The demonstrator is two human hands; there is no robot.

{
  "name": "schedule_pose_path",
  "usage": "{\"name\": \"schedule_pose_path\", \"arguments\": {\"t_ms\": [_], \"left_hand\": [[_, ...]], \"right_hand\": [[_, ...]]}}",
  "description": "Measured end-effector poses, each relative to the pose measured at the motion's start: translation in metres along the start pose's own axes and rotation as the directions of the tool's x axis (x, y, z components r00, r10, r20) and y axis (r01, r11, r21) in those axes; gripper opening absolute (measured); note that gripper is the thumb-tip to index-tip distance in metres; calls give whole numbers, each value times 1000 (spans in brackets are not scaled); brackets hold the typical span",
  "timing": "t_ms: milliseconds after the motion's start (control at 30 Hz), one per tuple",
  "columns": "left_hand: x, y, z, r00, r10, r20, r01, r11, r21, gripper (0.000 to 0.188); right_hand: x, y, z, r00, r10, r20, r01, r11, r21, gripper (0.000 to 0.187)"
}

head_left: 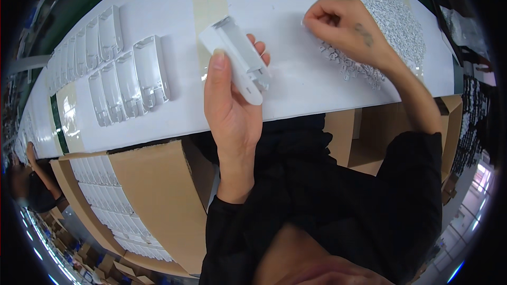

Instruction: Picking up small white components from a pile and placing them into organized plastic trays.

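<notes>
My left hand [232, 95] is wrapped round a long white plastic housing [238, 53], hollow along one face and rounded at its near end. The thumb presses on its left side while the fingertips show at its right. Over the table, beside a spread pile of small white plastic parts [393, 18], is my right hand [351, 29]. Its thumb and forefinger are pinched together. A tiny pale bit seems to show at the fingertips, too small to name.
Two rows of similar white housings [129, 82] stand on the white table [296, 92] at the left. Below its edge, an open cardboard box [153, 179] holds many more in layers. Another cardboard box [338, 132] is at the right. Another person's arm [42, 174] shows at the far left.
</notes>
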State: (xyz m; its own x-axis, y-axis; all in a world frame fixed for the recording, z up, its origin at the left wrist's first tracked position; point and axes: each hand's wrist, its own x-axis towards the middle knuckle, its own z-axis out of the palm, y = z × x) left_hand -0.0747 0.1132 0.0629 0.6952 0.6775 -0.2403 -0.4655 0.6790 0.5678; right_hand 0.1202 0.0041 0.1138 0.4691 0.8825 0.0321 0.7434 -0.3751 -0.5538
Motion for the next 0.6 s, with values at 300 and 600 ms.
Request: {"name": "schedule_pose_path", "arguments": {"t_ms": [300, 600], "left_hand": [[-3, 2, 16, 993, -43, 106, 47, 998, -39, 48], [-5, 0, 18, 982, -102, 160, 114, 991, -68, 46]], "right_hand": [[-43, -74, 36, 954, 185, 234, -298, 574, 763, 6], [-52, -64, 53, 993, 95, 64, -110, 658, 745, 4]]}}
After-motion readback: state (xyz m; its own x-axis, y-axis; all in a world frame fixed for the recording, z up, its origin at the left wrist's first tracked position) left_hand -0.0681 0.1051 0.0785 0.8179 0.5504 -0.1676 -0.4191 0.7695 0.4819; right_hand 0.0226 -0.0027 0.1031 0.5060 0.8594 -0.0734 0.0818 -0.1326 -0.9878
